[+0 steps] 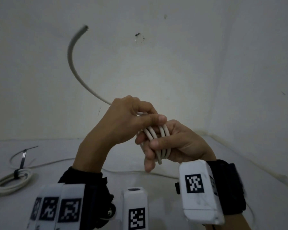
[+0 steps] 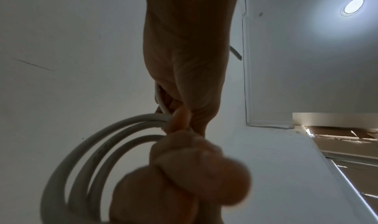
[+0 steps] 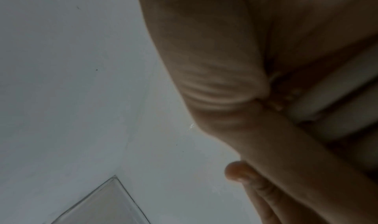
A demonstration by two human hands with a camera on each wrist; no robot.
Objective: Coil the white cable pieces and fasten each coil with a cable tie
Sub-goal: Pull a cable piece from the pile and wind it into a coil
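Both hands work above the table on one white cable. My right hand [image 1: 150, 147] grips a coil of several loops [image 1: 158, 138], thumb across the front and fingers curled behind. My left hand [image 1: 150, 117] pinches the same cable just above the coil. From that pinch the free tail [image 1: 70, 60] arcs up and left to a cut end. In the left wrist view the loops [image 2: 90, 156] curve down to the left below my left hand [image 2: 182, 119]. The right wrist view is blurred and shows cable strands [image 3: 335, 101] against my palm.
A coiled white cable [image 1: 12, 181] bound with a black cable tie [image 1: 22, 161] lies at the table's left. Another loose white cable [image 1: 56, 162] runs across the white table [image 1: 156, 183] behind my wrists. A white wall rises close behind.
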